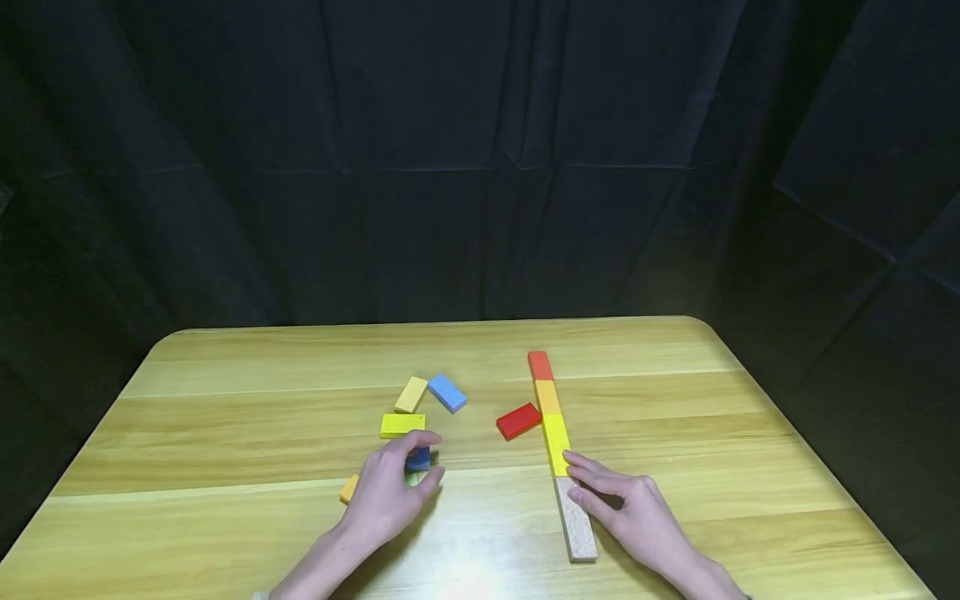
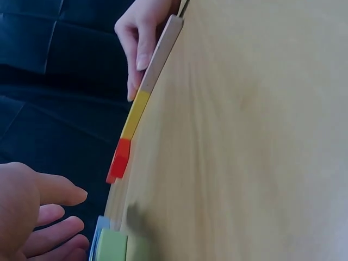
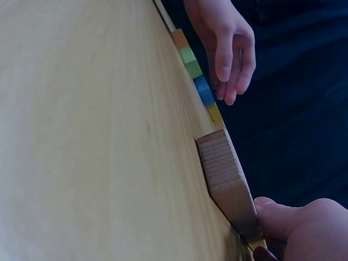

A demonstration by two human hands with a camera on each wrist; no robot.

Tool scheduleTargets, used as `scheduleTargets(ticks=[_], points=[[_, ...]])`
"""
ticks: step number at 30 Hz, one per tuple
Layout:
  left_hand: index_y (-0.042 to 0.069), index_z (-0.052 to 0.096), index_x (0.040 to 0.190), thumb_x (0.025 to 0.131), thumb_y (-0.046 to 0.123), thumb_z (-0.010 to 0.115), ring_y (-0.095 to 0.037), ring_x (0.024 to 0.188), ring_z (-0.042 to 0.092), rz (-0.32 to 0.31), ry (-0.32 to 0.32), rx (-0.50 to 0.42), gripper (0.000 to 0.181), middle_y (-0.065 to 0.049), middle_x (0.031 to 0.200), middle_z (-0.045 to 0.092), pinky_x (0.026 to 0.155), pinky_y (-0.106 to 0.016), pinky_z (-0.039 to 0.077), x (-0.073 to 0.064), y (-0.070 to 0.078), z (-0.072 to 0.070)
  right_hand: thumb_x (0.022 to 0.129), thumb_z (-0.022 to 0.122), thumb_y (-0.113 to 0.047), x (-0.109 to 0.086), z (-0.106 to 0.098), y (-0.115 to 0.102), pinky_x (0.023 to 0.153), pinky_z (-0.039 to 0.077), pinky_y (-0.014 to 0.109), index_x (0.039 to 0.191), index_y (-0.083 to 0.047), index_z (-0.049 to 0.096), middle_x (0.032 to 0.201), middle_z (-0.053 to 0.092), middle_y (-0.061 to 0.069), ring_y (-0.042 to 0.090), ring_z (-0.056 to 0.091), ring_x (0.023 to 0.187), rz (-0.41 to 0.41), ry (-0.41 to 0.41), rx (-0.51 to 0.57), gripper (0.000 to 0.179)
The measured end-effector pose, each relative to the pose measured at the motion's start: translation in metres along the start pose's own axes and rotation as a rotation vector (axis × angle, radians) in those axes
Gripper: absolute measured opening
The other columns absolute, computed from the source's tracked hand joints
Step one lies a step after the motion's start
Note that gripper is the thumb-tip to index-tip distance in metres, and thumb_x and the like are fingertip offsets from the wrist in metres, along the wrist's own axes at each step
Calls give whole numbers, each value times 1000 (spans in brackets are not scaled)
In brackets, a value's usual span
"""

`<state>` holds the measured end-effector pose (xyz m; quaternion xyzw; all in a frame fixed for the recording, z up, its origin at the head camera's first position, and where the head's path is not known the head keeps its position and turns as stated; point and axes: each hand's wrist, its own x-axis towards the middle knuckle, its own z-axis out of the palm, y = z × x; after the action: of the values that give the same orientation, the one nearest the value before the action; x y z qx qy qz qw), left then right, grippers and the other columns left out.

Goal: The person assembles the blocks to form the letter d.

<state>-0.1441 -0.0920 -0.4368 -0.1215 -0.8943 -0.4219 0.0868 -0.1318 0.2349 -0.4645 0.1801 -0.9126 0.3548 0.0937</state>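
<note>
My left hand (image 1: 386, 492) hovers with spread, loosely bent fingers around a dark blue block (image 1: 417, 459), and nothing sits between thumb and fingers. It partly hides a light green block (image 2: 111, 246) beside the blue one. A bright yellow block (image 1: 402, 425) lies just past its fingertips. My right hand (image 1: 633, 508) rests its fingertips against the right side of a straight row of blocks. There the fingers reach a yellow block (image 1: 556, 443), while the thumb touches the long speckled whitish block (image 1: 576, 525) at the near end.
Farther along the row come an orange block (image 1: 547, 397) and a red-orange block (image 1: 540, 365). A red block (image 1: 518, 422) lies slanted against the row's left side. Loose pieces include a light blue block (image 1: 447, 392), a pale yellow block (image 1: 411, 394) and an orange block (image 1: 348, 488).
</note>
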Motion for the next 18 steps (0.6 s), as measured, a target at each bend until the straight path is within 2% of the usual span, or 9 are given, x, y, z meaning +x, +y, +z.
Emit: scheduleTargets(ticks=[7, 12, 18], points=[[6, 69, 117, 86, 8, 76, -29, 108, 68, -44, 35, -56, 31, -9, 114, 72, 95, -47, 54, 10, -14, -12, 92, 73, -31, 0, 1, 1, 99, 34, 2, 118, -12, 74, 133, 64, -10, 17, 60, 123, -5, 3, 3, 33], [7, 69, 118, 86, 8, 75, -32, 111, 66, -81, 80, -60, 32, -10, 118, 71, 97, -48, 53, 21, -29, -23, 91, 73, -31, 0, 1, 1, 99, 34, 2, 118, -13, 75, 133, 64, -11, 16, 60, 122, -3, 10, -9, 32], [6, 66, 124, 87, 5, 74, -32, 121, 61, -147, 27, -43, 38, -13, 126, 68, 104, -49, 48, 29, -45, -29, 91, 73, -33, 0, 0, 1, 100, 39, 8, 119, -15, 74, 133, 64, -13, 15, 60, 123, 9, 1, -22, 33]])
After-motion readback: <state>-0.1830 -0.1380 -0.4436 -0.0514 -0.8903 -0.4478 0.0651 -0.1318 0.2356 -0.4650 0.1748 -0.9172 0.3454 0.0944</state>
